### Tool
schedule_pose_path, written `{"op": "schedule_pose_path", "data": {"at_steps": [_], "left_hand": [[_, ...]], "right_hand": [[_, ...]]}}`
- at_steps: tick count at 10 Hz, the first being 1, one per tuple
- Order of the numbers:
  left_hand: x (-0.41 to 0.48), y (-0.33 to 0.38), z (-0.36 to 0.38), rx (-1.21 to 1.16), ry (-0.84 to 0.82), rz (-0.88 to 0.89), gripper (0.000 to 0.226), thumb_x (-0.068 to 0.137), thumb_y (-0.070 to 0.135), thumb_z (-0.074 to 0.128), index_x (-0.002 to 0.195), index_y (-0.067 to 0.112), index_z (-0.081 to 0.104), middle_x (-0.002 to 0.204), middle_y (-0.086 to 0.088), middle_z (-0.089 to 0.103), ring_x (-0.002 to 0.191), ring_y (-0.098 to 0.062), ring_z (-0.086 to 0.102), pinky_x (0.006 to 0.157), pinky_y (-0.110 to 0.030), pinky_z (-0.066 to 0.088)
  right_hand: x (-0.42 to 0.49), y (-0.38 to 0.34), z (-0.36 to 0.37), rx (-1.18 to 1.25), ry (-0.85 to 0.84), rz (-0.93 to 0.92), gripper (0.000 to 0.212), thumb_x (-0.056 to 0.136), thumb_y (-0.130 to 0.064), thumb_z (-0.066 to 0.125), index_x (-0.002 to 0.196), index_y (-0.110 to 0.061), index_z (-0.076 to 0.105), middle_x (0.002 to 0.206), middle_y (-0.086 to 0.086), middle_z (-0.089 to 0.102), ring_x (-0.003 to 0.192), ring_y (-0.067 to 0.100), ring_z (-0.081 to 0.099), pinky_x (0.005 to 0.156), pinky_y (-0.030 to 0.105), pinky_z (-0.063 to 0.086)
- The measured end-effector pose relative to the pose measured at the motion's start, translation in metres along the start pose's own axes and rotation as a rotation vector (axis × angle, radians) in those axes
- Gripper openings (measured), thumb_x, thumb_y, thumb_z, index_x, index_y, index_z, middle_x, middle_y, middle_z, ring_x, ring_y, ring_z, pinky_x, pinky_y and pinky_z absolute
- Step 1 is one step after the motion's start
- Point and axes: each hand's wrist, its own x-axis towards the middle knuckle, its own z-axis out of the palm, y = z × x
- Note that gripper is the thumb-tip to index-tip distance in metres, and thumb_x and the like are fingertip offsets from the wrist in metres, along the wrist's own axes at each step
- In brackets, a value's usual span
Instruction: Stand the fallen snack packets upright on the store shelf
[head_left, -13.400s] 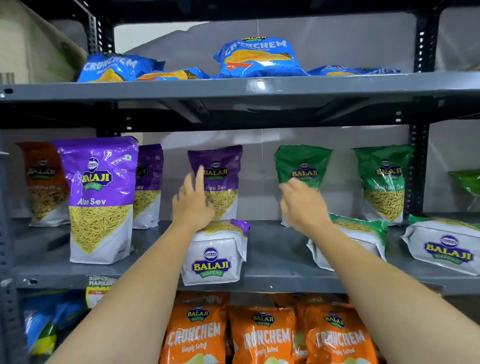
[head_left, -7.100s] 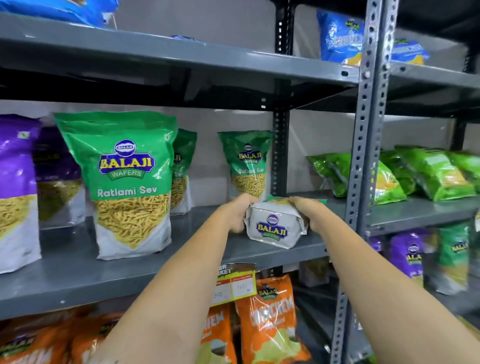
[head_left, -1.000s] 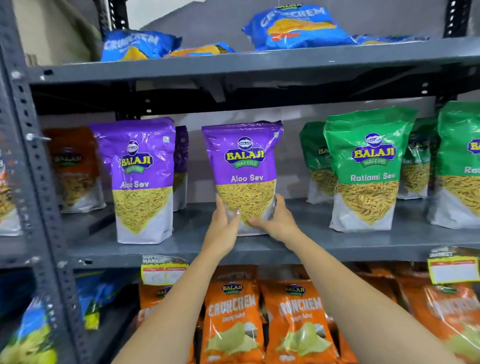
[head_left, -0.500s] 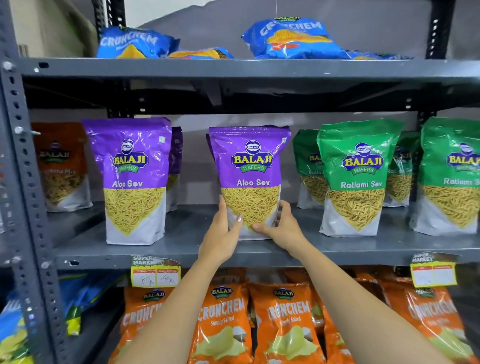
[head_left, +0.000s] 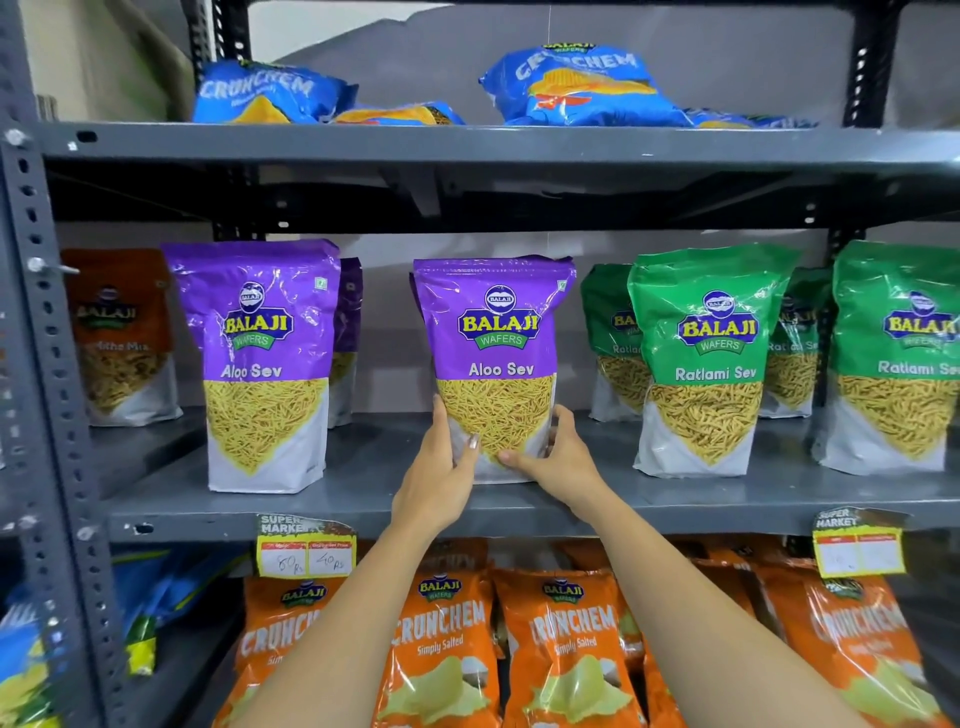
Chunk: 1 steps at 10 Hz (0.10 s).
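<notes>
Hands are cupping the base of the purple Aloo Sev packet (head_left: 498, 358), which we are steadying upright on the middle shelf (head_left: 363, 512). Our left hand (head_left: 436, 483) is clamped on its lower left edge, our right hand (head_left: 558, 462) on its lower right, thumbs pressing the front. Left of our left hand another purple packet (head_left: 265, 364) is standing; right of our right hand a green Ratlami Sev packet (head_left: 706, 364) is standing too. Above our hands, blue Crunchem bags (head_left: 576, 88) are lying flat on the top shelf, so we are judging work remains. If we are letting go before the base is sitting flat, the top-heavy packet could be tipping forward off the shelf.
</notes>
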Motion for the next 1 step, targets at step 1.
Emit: {"op": "schedule_pose_path", "data": {"at_steps": [1], "left_hand": [[-0.0009, 0.0029, -0.0019, -0.043, 0.092, -0.024, 0.063, 0.101, 0.047, 0.027, 0.155, 0.035, -0.003, 0.163, 0.006, 0.02, 0.148, -0.019, 0.027, 0.113, -0.043, 0.032]], "right_hand": [[-0.0027, -0.0046, 0.0008, 0.14, 0.137, 0.025, 0.107, 0.075, -0.049, 0.076, 0.154, -0.024, 0.008, 0.152, 0.001, 0.041, 0.14, 0.021, 0.039, 0.109, 0.038, 0.037]]}}
